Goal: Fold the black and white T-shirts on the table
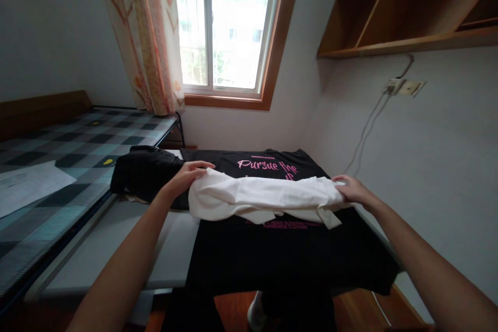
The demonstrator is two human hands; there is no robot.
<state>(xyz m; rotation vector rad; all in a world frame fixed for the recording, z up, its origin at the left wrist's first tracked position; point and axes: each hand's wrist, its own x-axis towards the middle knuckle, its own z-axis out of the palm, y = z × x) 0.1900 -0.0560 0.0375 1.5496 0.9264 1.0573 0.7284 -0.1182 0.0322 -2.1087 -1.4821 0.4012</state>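
A folded white cloth garment (272, 193) stretches between my two hands, above a black T-shirt (288, 254) with pink lettering. My left hand (190, 174) grips its left end, fingers closed on the fabric. At the opposite end, my right hand (352, 190) pinches the cloth. A loose flap hangs down near the right end. The black T-shirt lies spread over a white table (171, 249), its front edge hanging past the tabletop. Part of its print is hidden behind the white garment. Beyond my left wrist sits a bundle of black clothing (146, 171).
A bed with a checked cover (78, 140) stands along the left, with a sheet of paper (35, 184) on it. A window (229, 26) and a curtain (155, 36) are ahead. Wooden shelves (408, 10) and a socket with a cable (404, 87) are on the right wall.
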